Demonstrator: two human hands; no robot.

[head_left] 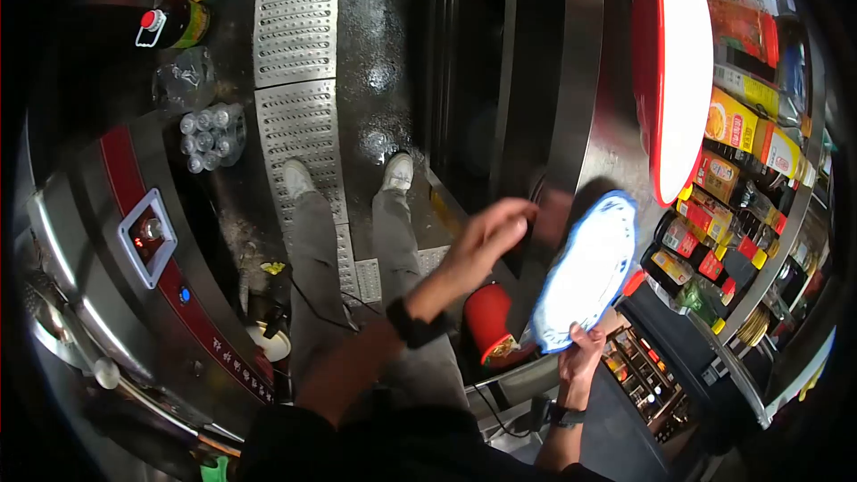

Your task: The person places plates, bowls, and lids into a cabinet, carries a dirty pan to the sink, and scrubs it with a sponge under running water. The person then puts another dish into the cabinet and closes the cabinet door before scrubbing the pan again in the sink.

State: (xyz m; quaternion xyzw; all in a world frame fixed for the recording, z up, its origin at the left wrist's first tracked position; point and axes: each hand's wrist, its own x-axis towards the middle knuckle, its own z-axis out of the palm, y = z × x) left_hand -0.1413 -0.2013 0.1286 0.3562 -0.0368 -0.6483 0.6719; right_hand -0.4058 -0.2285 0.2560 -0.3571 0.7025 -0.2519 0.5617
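Observation:
A white plate (589, 272) with a blue patterned rim is tilted at the counter side, its middle washed out by glare. My right hand (582, 353) grips its lower edge, with the thumb on the face and the other fingers partly hidden. My left hand (486, 245) is out in front of my body, its fingers loosely bent and apart, with nothing visible in them. Its fingertips are close to the steel counter edge (558, 161), left of the plate. Whether they touch the steel, I cannot tell.
A large white tray with a red rim (686, 71) lies on the counter. Seasoning bottles and boxes (732, 120) crowd the right shelf. Below my left hand is a red bucket (486, 317). On the left are a steel cooker (98, 286) and packed bottles (210, 138). The floor (375, 62) looks wet.

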